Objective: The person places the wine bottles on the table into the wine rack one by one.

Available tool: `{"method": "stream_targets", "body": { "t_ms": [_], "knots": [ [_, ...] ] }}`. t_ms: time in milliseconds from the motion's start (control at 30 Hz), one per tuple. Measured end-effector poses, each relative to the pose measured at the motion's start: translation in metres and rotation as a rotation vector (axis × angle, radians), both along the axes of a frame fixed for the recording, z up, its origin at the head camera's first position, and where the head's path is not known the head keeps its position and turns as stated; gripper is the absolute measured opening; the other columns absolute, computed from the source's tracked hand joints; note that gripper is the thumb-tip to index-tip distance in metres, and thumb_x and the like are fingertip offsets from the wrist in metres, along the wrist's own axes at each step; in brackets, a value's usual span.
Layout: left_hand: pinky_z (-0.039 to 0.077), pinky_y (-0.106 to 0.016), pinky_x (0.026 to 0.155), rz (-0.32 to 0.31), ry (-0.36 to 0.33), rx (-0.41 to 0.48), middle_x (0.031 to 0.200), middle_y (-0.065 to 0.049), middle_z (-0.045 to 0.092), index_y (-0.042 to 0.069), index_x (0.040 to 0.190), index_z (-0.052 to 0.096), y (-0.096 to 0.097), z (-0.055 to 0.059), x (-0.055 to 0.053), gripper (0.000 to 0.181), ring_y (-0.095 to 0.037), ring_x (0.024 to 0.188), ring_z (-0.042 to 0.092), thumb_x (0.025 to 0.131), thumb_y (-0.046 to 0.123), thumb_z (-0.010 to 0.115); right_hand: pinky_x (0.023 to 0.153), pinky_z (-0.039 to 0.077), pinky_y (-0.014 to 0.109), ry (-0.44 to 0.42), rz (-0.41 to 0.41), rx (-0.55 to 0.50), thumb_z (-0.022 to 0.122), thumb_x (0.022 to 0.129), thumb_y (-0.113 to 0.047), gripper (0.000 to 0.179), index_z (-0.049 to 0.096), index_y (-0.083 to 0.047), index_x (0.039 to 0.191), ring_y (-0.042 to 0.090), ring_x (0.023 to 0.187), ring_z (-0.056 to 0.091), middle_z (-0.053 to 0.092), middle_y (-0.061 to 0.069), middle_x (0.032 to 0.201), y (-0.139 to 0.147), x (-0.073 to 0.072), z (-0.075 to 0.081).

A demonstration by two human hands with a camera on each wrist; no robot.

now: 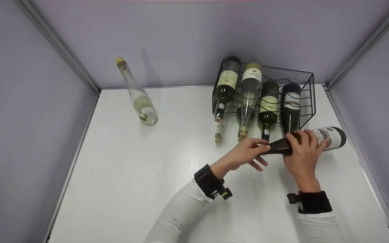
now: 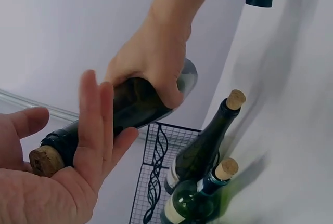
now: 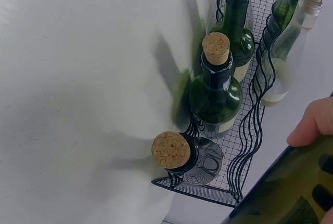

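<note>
My right hand grips a dark wine bottle around its body, in front of the rack. The bottle lies nearly level, its labelled base to the right and its neck to the left. At the neck is my left hand, thumb apart and fingers extended. In the left wrist view the bottle's cork sits by the left palm, and the fingers pass across the neck. The right wrist view shows the held bottle's green glass at its lower right corner.
A black wire rack at the back right holds several corked bottles, necks toward me, including a clear bottle and a dark bottle at its right end. Another clear corked bottle stands at the back left. Walls enclose the white table.
</note>
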State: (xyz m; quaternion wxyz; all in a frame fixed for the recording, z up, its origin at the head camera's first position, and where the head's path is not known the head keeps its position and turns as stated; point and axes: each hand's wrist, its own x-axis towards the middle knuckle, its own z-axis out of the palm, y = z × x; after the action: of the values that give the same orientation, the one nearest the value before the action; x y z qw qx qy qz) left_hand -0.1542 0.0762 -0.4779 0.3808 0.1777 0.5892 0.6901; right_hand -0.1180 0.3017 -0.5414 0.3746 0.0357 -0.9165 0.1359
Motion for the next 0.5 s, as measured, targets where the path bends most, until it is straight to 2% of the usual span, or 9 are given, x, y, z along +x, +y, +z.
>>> {"method": "stream_targets", "body": {
  "t_ms": [167,300,400,500],
  "knots": [
    [0.055,-0.031,0.047,-0.025,0.096,-0.093,0.103,-0.002,0.068,0.002,0.138,0.054,0.0,-0.005,-0.001,0.043,-0.027,0.071,0.071,0.1,0.024,0.059,0.106,-0.001,0.072,0.039,0.022,0.024,0.073,0.075,0.0,0.032,0.068,-0.009,0.105,0.047,0.12,0.045,0.058,0.022,0.116,-0.004,0.001,0.001],
    [0.042,-0.024,0.037,-0.066,0.184,-0.185,0.091,0.001,0.068,0.008,0.137,0.056,0.001,-0.007,-0.001,0.041,-0.019,0.057,0.067,0.1,0.026,0.058,0.107,-0.001,0.071,0.059,0.055,0.061,0.076,0.069,0.007,0.041,0.068,-0.011,0.105,0.047,0.123,0.044,0.058,0.022,0.117,-0.007,0.002,0.004],
    [0.032,-0.023,0.037,-0.09,0.211,-0.239,0.081,0.0,0.068,0.011,0.141,0.053,0.001,-0.007,0.001,0.043,-0.014,0.045,0.055,0.101,0.027,0.057,0.107,-0.001,0.071,0.059,0.081,0.085,0.076,0.063,0.012,0.05,0.069,-0.012,0.105,0.047,0.125,0.043,0.057,0.022,0.118,-0.01,0.002,0.006],
    [0.029,-0.023,0.04,-0.083,0.214,-0.248,0.072,-0.001,0.063,0.012,0.143,0.051,0.002,-0.006,0.003,0.044,-0.011,0.043,0.041,0.102,0.027,0.056,0.107,0.0,0.072,0.066,0.097,0.095,0.077,0.061,0.013,0.053,0.069,-0.013,0.106,0.047,0.126,0.042,0.057,0.022,0.119,-0.012,0.001,0.009]
  ]
}}
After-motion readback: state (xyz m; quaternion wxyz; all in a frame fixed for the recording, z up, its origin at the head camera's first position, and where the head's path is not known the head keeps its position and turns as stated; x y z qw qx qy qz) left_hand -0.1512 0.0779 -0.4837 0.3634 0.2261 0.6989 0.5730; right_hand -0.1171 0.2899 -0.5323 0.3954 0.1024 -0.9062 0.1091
